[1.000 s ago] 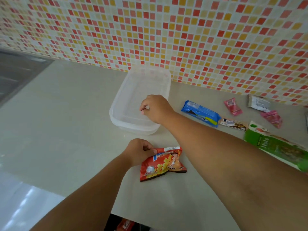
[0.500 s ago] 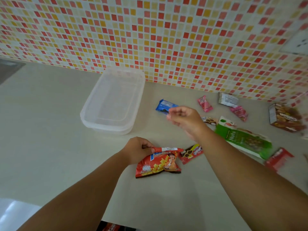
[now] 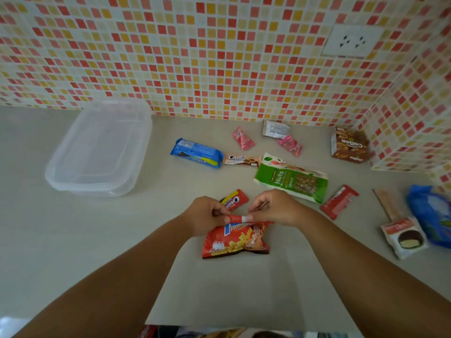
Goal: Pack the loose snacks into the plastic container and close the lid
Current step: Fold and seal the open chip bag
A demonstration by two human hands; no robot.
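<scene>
A red potato-snack bag (image 3: 238, 240) lies on the counter in front of me. My left hand (image 3: 207, 214) and my right hand (image 3: 275, 207) both pinch its top edge, one at each end. The clear plastic container (image 3: 97, 152) sits open and empty at the left, apart from my hands, stacked on what looks like its lid. Loose snacks lie to the right: a blue cookie pack (image 3: 196, 153), a green nuts bag (image 3: 291, 180), a small red cookie pack (image 3: 234, 200) just behind my left hand, and two pink candies (image 3: 242, 137).
A brown snack box (image 3: 349, 145) stands in the tiled corner at the right. A red bar (image 3: 339, 202), a white chocolate-pie wrapper (image 3: 402, 236) and a blue bag (image 3: 432, 215) lie at the far right. A wall socket (image 3: 351, 40) sits above. The counter's front edge is near me.
My right hand left the container, swept right over the snacks, then came back and took the snack bag's top edge. My left hand kept hold of the bag. The view turned right.
</scene>
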